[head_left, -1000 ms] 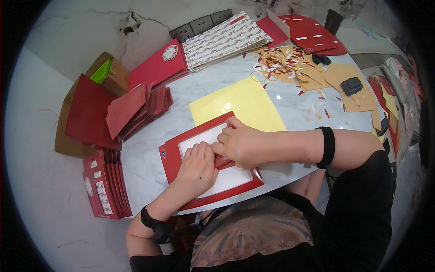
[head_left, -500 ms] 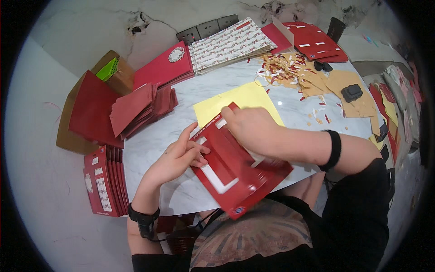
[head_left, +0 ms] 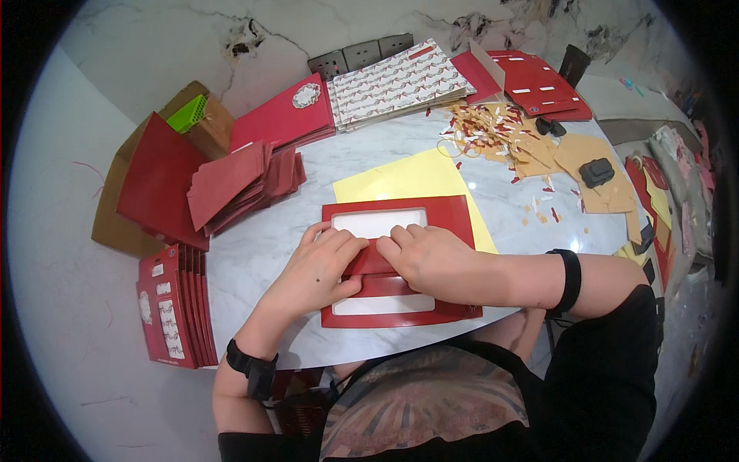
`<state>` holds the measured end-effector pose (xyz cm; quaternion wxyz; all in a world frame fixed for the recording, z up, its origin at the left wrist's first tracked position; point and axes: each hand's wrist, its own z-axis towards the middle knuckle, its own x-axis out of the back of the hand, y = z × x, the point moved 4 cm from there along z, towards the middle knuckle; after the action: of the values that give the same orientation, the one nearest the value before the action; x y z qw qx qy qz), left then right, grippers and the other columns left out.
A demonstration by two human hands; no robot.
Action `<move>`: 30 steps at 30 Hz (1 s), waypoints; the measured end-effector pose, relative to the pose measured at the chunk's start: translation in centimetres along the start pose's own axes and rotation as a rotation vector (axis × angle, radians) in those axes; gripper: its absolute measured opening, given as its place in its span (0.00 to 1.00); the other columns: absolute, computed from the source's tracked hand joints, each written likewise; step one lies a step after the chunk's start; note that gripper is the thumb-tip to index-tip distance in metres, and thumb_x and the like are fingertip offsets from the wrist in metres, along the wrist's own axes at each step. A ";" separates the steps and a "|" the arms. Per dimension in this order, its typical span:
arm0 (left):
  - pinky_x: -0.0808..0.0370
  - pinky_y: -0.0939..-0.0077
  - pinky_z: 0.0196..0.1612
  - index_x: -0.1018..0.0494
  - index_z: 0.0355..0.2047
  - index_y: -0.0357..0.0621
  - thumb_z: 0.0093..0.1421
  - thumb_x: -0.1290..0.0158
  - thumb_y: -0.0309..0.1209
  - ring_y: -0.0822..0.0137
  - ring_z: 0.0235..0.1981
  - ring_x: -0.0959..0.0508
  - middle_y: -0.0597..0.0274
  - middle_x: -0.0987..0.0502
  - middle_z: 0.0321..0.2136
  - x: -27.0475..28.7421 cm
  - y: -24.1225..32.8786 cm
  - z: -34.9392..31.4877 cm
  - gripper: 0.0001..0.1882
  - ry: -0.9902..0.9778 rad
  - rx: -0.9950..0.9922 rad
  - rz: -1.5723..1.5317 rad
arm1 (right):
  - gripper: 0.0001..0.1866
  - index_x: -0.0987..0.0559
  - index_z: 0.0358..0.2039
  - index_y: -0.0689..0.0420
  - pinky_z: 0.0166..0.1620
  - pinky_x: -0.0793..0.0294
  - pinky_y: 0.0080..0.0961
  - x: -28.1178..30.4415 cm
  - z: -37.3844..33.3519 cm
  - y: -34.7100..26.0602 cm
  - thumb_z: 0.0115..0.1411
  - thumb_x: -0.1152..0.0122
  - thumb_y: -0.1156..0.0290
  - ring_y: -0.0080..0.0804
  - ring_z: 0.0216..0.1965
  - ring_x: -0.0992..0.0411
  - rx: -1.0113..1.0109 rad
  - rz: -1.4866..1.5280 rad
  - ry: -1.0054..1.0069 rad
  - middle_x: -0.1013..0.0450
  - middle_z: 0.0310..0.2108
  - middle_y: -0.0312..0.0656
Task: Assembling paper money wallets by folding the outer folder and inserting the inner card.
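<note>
A flat red cardboard package sleeve (head_left: 454, 223) with two whitish rectangular windows lies on the table in front of me, its long edges running left to right. My left hand (head_left: 319, 266) grips its middle band from the left, fingers curled over and thumb lower down. My right hand (head_left: 427, 262) is on the same band from the right, with fingers bent and thumb close to the left fingertips. A red piece (head_left: 369, 262) shows between the hands; whether it is separate or part of the sleeve I cannot tell. A yellow sheet (head_left: 392, 175) lies partly beneath the sleeve.
Dark red envelopes (head_left: 231, 185) are piled at left, beside a cardboard box (head_left: 131, 208). Several printed red packs (head_left: 177, 308) stand at the left edge. Patterned white sheets (head_left: 392, 85) and red card sheets (head_left: 539, 85) lie at the back. Paper scraps (head_left: 493, 131) and a black object (head_left: 596, 172) are at right.
The sleeve has turned from a slant to level and now lies flat. My right hand has moved down onto its middle band, and my left hand has moved slightly right onto it.
</note>
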<state>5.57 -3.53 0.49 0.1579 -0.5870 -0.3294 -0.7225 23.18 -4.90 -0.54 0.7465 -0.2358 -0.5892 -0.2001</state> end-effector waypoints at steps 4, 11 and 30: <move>0.32 0.59 0.54 0.27 0.44 0.38 0.45 0.41 0.30 0.52 0.44 0.26 0.53 0.26 0.37 -0.5 0.3 -0.3 0.24 0.093 -0.009 0.060 | 0.17 0.30 0.39 0.64 0.38 0.23 0.33 0.3 0.9 0.3 0.48 0.39 0.75 0.42 0.37 0.26 0.077 0.045 -0.009 0.30 0.35 0.48; 0.27 0.64 0.49 0.31 0.53 0.33 0.47 0.42 0.24 0.53 0.43 0.26 0.52 0.28 0.42 -2.5 0.7 -1.7 0.29 0.159 0.121 0.198 | 0.11 0.27 0.35 0.64 0.40 0.22 0.33 -0.7 2.3 1.2 0.52 0.43 0.74 0.41 0.39 0.26 0.172 -0.048 0.012 0.30 0.36 0.46; 0.30 0.58 0.44 0.33 0.37 0.34 0.48 0.45 0.24 0.48 0.37 0.28 0.49 0.31 0.34 -2.5 0.3 -1.4 0.15 0.076 0.171 0.008 | 0.16 0.29 0.43 0.62 0.44 0.27 0.35 -1.0 3.3 0.5 0.54 0.41 0.73 0.43 0.38 0.27 0.226 0.015 -0.027 0.28 0.34 0.46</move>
<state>5.36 -5.01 -1.92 0.2224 -0.5447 -0.3813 -0.7130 20.63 -2.51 -0.96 0.7618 -0.1575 -0.6161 -0.1236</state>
